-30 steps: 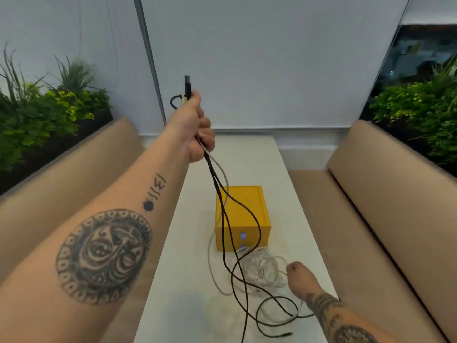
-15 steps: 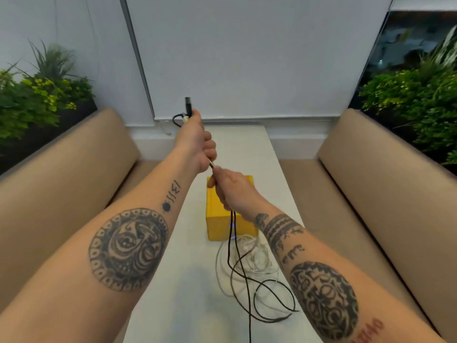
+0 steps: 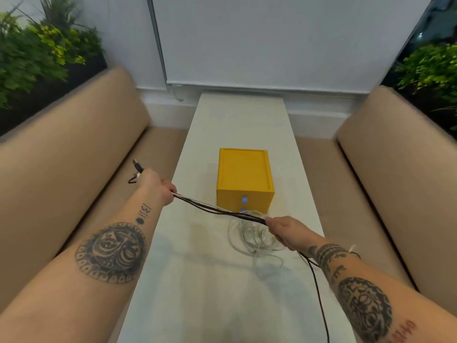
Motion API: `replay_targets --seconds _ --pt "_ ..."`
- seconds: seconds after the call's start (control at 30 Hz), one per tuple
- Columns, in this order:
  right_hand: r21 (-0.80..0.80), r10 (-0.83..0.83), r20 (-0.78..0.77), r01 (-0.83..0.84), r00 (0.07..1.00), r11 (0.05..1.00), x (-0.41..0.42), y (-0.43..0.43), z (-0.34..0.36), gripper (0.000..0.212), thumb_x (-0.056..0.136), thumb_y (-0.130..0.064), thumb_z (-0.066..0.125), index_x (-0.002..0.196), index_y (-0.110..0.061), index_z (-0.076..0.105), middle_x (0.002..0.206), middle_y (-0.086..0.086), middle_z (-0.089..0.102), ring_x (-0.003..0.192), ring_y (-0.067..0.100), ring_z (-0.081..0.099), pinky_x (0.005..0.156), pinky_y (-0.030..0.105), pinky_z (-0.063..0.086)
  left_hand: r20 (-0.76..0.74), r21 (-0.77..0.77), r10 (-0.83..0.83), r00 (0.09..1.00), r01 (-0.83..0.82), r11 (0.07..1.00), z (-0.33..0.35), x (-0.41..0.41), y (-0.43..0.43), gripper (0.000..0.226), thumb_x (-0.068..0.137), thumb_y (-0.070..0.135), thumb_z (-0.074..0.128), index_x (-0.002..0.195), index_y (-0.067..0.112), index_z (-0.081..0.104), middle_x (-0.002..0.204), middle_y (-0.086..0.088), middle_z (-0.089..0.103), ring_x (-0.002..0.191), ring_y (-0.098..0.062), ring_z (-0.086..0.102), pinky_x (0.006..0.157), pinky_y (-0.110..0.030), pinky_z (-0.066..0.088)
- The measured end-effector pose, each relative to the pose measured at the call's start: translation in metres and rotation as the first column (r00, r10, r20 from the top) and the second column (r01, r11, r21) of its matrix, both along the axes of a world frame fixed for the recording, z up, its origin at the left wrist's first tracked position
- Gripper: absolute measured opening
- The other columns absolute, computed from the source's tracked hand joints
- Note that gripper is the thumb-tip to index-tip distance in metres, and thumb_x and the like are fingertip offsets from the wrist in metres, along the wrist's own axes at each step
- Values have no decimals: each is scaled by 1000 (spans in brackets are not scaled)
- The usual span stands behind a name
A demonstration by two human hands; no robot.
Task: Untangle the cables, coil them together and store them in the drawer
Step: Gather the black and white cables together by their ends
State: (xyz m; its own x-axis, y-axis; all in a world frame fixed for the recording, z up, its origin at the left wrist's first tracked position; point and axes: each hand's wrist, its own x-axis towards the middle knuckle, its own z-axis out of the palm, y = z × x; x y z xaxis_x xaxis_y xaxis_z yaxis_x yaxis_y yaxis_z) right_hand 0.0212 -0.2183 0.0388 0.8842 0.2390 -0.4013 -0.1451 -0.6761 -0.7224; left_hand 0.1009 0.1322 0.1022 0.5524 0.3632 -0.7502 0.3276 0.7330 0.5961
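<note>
Cables (image 3: 217, 210): dark and pale strands bunched, pulled in a line between my hands. Left hand (image 3: 155, 185) fisted round the bundle, plug ends (image 3: 137, 167) poking out past it. Right hand (image 3: 282, 230) curled round the same bundle. White cable heap (image 3: 252, 236) lies on the bench (image 3: 242, 115) under my right hand, with the yellow drawer box (image 3: 243, 179) beyond both hands and looking closed. Step, I'd say: untangling, coiling not begun. Next needs slack drawn from the heap, then looping toward my left. Black tail's end is cut off below; can't tell if the heap is knotted.
</note>
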Motion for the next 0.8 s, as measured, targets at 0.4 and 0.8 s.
replay_targets --seconds 0.4,0.8 --pt "120 46 -204 -22 978 993 50 6 72 46 97 -54 52 67 -21 42 61 2 29 52 18 18 46 29 15 -76 -172 -11 997 -3 985 -79 -28 21 24 107 23 39 115 8 57 106 -5 60 92 -19 67 77 -39 53" --pt "-98 228 -97 -238 969 966 66 73 147 48 95 -60 50 73 -17 49 56 1 38 44 20 27 50 30 25 214 517 -687 694 517 683 6 -13 -39 70 81 65 64 139 26 53 139 6 58 133 -16 50 106 -38 38"
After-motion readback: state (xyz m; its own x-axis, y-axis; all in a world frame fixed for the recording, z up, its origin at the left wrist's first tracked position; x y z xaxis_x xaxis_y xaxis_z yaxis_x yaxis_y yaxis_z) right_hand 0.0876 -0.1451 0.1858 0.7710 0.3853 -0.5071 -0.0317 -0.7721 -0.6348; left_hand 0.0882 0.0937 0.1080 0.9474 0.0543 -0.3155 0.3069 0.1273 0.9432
